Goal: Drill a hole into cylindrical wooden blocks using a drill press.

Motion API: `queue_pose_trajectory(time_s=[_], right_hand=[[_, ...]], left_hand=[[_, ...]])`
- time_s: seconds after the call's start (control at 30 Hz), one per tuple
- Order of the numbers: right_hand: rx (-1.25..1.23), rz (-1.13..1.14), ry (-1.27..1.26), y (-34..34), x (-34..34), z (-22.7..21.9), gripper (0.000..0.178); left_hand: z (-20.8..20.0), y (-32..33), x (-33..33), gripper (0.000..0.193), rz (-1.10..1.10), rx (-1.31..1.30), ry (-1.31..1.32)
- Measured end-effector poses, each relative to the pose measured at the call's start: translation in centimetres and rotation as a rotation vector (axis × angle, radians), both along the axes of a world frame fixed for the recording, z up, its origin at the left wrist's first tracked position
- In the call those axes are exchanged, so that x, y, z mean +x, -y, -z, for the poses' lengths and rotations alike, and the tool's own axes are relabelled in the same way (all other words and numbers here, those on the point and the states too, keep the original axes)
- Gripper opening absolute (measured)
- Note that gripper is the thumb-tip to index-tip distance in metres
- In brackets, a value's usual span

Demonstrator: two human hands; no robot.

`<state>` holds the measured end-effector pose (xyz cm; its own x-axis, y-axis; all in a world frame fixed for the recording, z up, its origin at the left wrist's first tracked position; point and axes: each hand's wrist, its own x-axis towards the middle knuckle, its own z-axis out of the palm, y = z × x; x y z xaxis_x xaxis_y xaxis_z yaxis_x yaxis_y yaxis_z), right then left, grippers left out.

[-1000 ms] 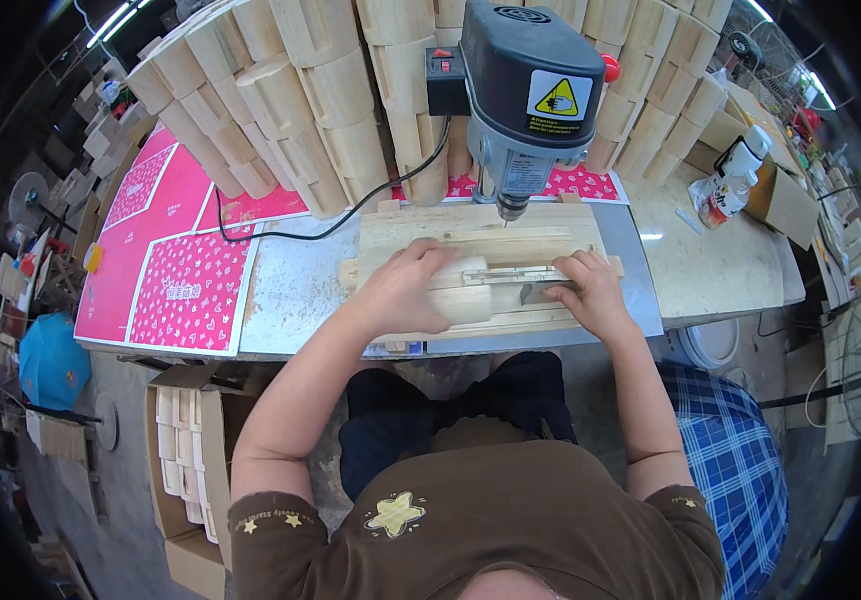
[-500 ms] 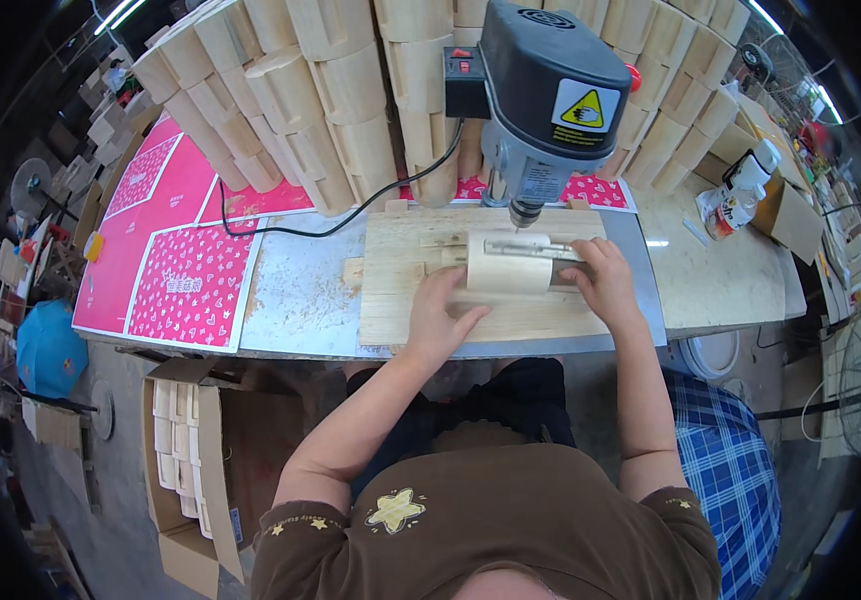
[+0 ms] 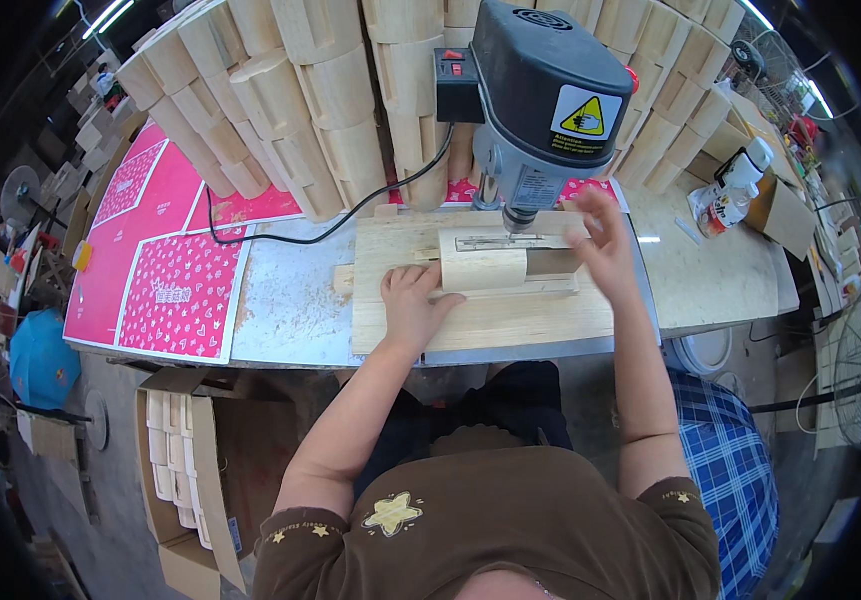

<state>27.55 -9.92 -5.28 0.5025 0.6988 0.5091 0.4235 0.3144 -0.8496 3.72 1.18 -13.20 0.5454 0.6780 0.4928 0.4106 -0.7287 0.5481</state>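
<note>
A pale wooden cylinder (image 3: 483, 270) lies on its side on a flat wooden board (image 3: 520, 325). A slot with thin metal parts (image 3: 510, 242) runs along its upper side, and a darker brown section (image 3: 553, 262) shows at its right end. The drill press (image 3: 550, 85) stands behind, its chuck (image 3: 520, 218) just above the slot. My left hand (image 3: 413, 306) rests at the cylinder's left end, fingers and thumb spread, the thumb along its near side. My right hand (image 3: 607, 248) is raised at the right end, fingers apart and slightly blurred, holding nothing.
Tall stacks of slotted wooden cylinders (image 3: 325, 110) line the back of the table. A black cable (image 3: 350, 215) loops leftward over pink printed sheets (image 3: 185, 305). Bottles (image 3: 735, 190) stand at the right. Below left, an open cardboard box (image 3: 212, 480) holds more wooden pieces.
My right hand has come off the metal parts at the cylinder's right end and lifted. My left hand has slid to the cylinder's left end. The whole view has shifted slightly.
</note>
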Motion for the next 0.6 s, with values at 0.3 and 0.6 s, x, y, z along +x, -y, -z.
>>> queue_pose_trajectory(time_s=[0.3,0.6], right_hand=[[-0.099,0.179,0.4,-6.8,3.6,-16.5,0.043],[-0.042,0.549,0.741,2.2,-4.1,-12.0,0.021]], left_hand=[[-0.4,0.0,0.7,0.048,0.009,0.024,-0.003],[-0.6,0.0,0.1,0.046,-0.016,0.067,-0.011]])
